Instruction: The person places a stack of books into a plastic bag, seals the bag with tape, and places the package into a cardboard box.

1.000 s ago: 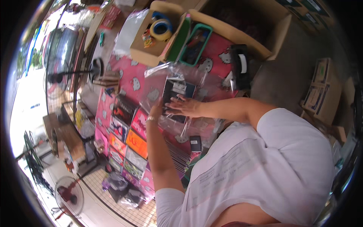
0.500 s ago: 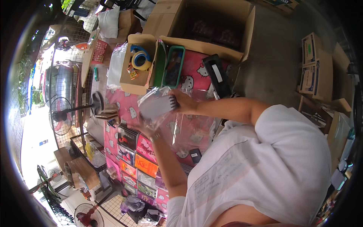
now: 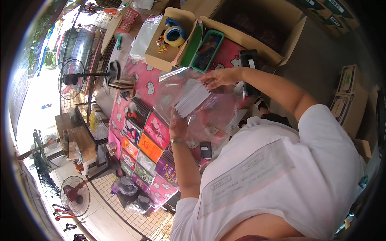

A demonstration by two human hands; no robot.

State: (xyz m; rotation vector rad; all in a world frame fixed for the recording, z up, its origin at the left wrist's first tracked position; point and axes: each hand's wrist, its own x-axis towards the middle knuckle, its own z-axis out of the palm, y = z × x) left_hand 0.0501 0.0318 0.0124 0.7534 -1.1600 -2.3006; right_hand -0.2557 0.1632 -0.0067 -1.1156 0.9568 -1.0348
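A stack of white paper slips lies tilted between my hands, above clear plastic film on a pink patterned tablecloth. My left hand, with a band at its wrist, grips the stack's near lower end. At the opposite end my right hand has its fingers stretched and apart, the tips at the stack's edge. Whether the slips are inside the plastic is hard to tell. Just beyond my right hand stand a green basket of small items and a black box-shaped thing with a white label.
An open carton holds a tape roll at the far side. Behind it stands a larger open box. Colourful flat packs cover the table's left part, and a small black device lies near my body. A fan stands left.
The white stack has turned and now shows its broad face. My right hand's fingers have loosened from around its end. My view has shifted, moving the table lower and rightward in the picture.
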